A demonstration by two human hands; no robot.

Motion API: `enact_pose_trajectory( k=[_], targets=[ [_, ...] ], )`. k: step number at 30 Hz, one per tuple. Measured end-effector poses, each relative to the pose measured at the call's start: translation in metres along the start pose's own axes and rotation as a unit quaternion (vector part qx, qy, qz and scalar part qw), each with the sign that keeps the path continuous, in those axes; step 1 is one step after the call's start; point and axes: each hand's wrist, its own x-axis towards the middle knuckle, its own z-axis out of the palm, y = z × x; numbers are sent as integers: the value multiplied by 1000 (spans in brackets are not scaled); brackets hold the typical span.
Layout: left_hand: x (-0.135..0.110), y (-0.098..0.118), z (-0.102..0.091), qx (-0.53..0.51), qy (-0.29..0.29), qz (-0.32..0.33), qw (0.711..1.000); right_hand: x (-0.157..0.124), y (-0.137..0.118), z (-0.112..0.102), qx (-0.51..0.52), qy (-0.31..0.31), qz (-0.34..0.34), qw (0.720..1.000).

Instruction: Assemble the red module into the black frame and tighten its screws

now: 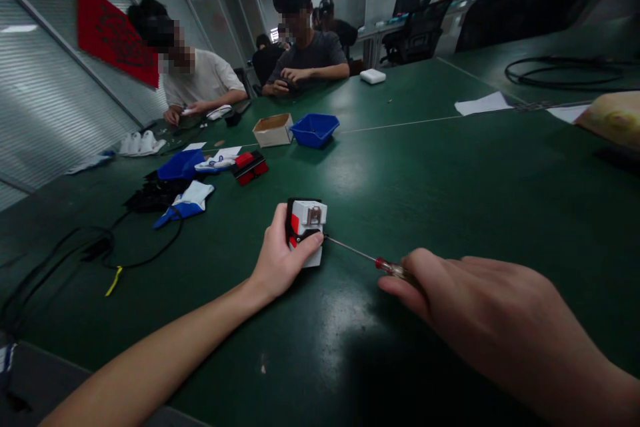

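Note:
My left hand (286, 252) is closed around a small white, red and black device (306, 213) on the green table, its thumb lying across the device's right side. A brownish metal piece shows on the device's upper face. In my right hand (480, 300) is a screwdriver (393, 268) with a clear and red handle, gripped between thumb and curled fingers. Its thin shaft points left, and the tip meets the device's right edge close to my left thumb. Whether the tip sits in a screw I cannot tell.
Beyond my hands on the table (425, 187) are a blue bin (315, 132), a cardboard box (273, 131) and a red-black block (250, 168). Gloves (193, 199) and black cables (145, 260) lie left. Two people (310, 53) (205, 77) sit across. Right stands a yellowish package (613, 119).

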Motion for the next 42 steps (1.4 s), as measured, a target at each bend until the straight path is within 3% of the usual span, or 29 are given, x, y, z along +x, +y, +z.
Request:
enact_pose_trajectory(
  k=[3,8,14,21,26,29,31,34,39,42],
  targets=[
    [1,-2,-1,-3,4,-8,1000,-1,2,3,27,-26,1,999],
    [3,-1,-1,-4,8,-4,1000,-3,0,1,72,-48,-66,994],
    [0,2,0,20,1,22,1000,-5,2,2,8,7,-14,1000],
    [5,-2,-5,28,16,18,999,-7,5,12,60,-47,-14,997],
    [7,-1,-6,112,29,85,990,-12,0,13,31,-48,0,998],
    [8,-1,-6,142,42,124,981,-18,-4,20,66,-121,66,988],
    [9,-3,-7,160,54,142,975,-19,-7,26,160,-224,152,949],
    [11,-9,-13,202,76,190,958,-14,-10,31,365,-350,277,817],
    [20,-26,-25,207,84,369,902,-3,-14,24,630,-389,387,550],
    [26,-31,-28,142,75,449,879,-3,-16,21,694,-410,387,447]
  ],
)
